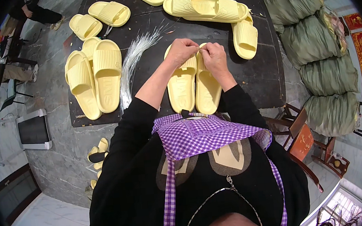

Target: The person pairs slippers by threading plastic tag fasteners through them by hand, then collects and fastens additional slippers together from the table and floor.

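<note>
Two pale yellow slide slippers lie side by side in front of me on the dark table [248,84], the left slipper [181,91] and the right slipper [208,90]. Over the upper part of the left one, my left hand [181,52] is closed in a pinch. My right hand [215,57] pinches close beside it, above the right slipper's strap. The fingertips almost meet between the two slippers; whatever they hold is too small to make out. A bundle of thin, clear plastic strands [134,56] lies left of my left forearm.
More yellow slippers [107,76] lie at the table's left, with a heap of several slippers [205,6] at the far side. Stacked green sacks [314,43] stand right of the table, near wooden chairs [301,142]. Another person's legs [43,15] show at far left.
</note>
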`<state>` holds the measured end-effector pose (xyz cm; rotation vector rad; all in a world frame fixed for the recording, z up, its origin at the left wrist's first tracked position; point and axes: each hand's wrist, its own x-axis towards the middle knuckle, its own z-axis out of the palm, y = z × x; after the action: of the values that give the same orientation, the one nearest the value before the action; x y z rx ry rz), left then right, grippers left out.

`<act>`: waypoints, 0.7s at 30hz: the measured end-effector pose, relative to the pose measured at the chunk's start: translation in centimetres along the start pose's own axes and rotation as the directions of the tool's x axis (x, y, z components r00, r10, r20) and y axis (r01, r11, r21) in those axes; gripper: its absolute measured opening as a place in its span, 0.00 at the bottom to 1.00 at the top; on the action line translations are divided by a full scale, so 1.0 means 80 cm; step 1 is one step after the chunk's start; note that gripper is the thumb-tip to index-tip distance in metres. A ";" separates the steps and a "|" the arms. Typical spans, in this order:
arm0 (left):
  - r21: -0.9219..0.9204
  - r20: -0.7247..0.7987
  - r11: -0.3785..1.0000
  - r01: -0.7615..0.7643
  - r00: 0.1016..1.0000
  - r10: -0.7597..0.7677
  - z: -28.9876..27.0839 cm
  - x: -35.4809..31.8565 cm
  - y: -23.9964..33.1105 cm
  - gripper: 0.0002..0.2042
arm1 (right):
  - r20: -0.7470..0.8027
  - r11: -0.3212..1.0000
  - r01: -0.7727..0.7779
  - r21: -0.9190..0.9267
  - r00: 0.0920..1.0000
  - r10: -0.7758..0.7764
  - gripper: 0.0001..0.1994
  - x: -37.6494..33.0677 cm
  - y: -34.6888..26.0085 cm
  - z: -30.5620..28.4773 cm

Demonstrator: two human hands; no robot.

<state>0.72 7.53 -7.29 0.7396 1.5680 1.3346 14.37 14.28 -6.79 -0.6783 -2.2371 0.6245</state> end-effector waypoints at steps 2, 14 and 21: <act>0.004 0.001 1.000 0.004 1.000 -0.004 0.000 0.000 0.000 0.08 | 0.012 1.000 -0.023 0.021 1.000 0.023 0.03 0.000 0.002 0.001; -0.006 0.050 0.999 0.041 0.998 -0.041 -0.004 -0.003 0.001 0.06 | 0.084 0.999 -0.034 0.040 0.996 0.031 0.04 0.002 0.008 0.000; 0.070 0.036 0.996 -0.053 0.998 0.051 -0.001 -0.005 0.002 0.07 | 0.200 0.960 -0.230 0.160 0.960 0.197 0.05 0.008 0.019 -0.001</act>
<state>0.81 7.20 -7.01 0.8481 1.5853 1.3023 14.49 15.82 -7.38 -0.8041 -2.2527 1.0233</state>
